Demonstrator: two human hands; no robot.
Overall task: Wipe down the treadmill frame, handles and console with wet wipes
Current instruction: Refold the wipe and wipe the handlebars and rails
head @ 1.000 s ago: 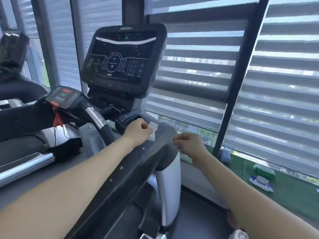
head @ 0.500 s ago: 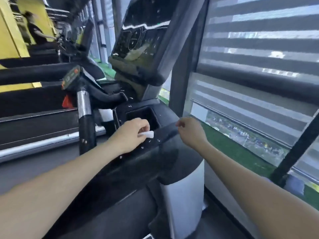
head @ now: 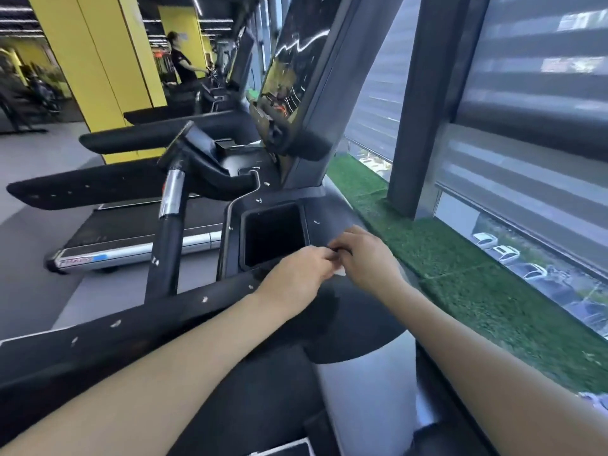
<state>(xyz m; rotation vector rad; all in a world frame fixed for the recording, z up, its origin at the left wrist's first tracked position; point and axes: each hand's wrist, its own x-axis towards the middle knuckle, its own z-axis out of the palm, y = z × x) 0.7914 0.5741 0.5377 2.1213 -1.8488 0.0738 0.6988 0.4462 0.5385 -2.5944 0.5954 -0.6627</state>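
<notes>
The wipe (head: 340, 273) shows only as a small white scrap between both hands, over the treadmill's side rail (head: 184, 311) just below the square cup pocket (head: 274, 233). The left hand (head: 296, 274) and right hand (head: 368, 255) meet fingertip to fingertip, fingers curled, pinching it together.

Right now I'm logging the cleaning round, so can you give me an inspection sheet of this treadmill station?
Surface: black side rail carries pale specks.
Job's things: wet wipe, only a white corner showing between the hands; console tilted, screen reflecting.
Clutter: empty-looking cup holder.
Grips: left hand and right hand meet at the wipe, fingers curled on it.
Cables: nothing seen.
Surroundings: green turf sill, blinds, other treadmills, yellow pillar, a person exercising far off.
</notes>
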